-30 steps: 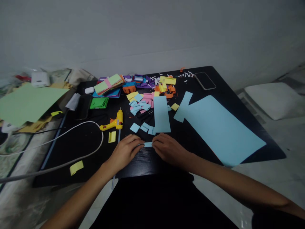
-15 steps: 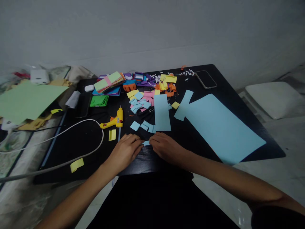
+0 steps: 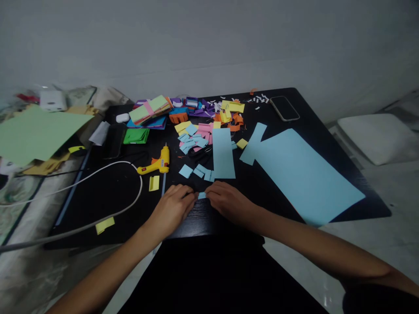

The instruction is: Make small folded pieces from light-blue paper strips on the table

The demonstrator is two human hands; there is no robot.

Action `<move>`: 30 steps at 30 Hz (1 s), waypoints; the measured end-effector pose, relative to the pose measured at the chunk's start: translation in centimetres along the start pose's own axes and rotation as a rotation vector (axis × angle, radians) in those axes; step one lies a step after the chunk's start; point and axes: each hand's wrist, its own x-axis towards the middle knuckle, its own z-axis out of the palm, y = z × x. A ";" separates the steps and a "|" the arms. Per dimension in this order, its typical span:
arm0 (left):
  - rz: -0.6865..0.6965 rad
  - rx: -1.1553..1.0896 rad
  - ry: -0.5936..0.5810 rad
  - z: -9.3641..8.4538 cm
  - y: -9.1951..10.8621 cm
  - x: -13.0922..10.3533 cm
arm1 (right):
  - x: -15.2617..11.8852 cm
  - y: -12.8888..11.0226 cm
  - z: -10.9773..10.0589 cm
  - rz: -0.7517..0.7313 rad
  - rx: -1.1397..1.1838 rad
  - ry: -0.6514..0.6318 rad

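Near the front edge of the black table (image 3: 203,224), a small light blue paper piece (image 3: 202,195) lies between my two hands. My left hand (image 3: 174,205) is closed on its left end, and my right hand (image 3: 226,199) is closed on its right end. The middle of the piece shows between the fingertips. Just beyond my hands are small folded blue pieces (image 3: 186,171) and an upright-lying blue strip (image 3: 224,153). Black scissors (image 3: 204,153) lie partly hidden by the paper pieces.
A yellow glue gun (image 3: 160,162) and a looping white cable (image 3: 141,185) lie at the left. Large blue sheets (image 3: 307,174) cover the right. Stacked coloured papers (image 3: 150,111), paper scraps (image 3: 206,109) and a phone (image 3: 284,108) sit at the back.
The small blue piece and my fingertips have shifted very slightly; both hands keep their hold on it. The camera view has moved a little.
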 end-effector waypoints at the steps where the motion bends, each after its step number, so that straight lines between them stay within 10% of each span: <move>1: 0.001 0.006 0.001 0.0 0.0 0.0 | 0.0 0.0 0.0 -0.003 0.001 0.000; 30: -0.245 0.199 -0.016 1.9 5.4 -2.8 | -2.8 -2.8 2.3 0.014 -0.279 0.119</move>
